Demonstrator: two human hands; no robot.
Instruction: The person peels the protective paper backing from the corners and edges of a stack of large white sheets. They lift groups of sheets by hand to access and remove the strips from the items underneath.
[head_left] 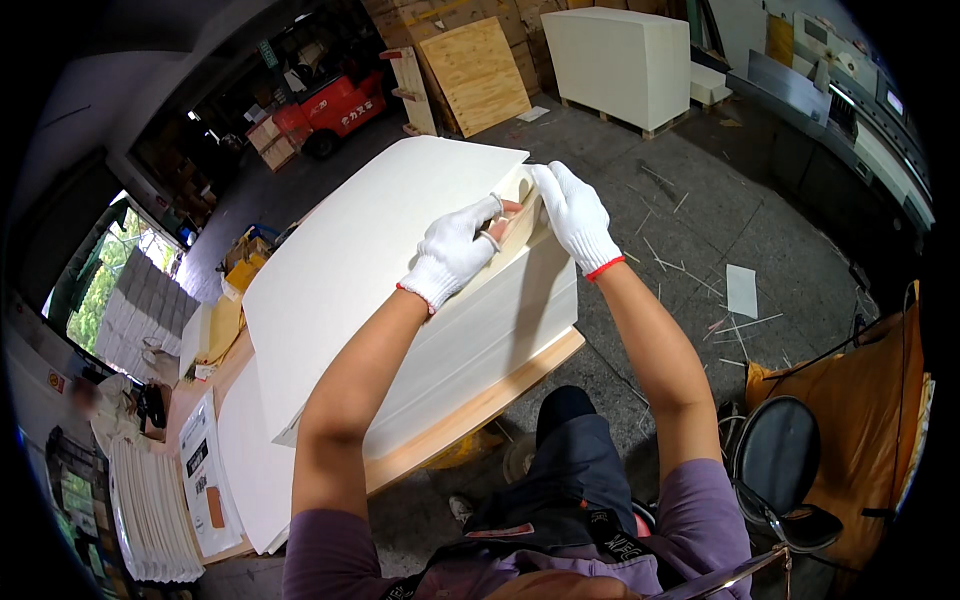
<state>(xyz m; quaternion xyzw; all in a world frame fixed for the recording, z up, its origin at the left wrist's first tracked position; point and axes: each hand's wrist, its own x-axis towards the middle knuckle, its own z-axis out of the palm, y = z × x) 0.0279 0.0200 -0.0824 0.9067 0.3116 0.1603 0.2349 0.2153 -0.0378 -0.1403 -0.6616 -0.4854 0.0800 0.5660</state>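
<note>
A tall stack of large white paper sheets (375, 235) rests on a wooden board (480, 407) in front of me. My left hand (452, 250), in a white glove with bare thumb and fingertips, is closed on the near right edge of the upper sheets. These sheets bow up there, and a shadowed gap shows beneath them. My right hand (572, 212), in a white glove with a red cuff, lies against the stack's right corner. Its fingers are pressed together along the raised sheet edges; its thumb is mostly hidden.
A wooden table (238, 362) at the left holds more sheets and a printed packet (208, 475). Paper scraps (741, 291) litter the floor to the right. Beyond stand a white block on a pallet (618, 70), a red forklift (335, 107) and a machine (850, 120). A black stool (778, 455) is near right.
</note>
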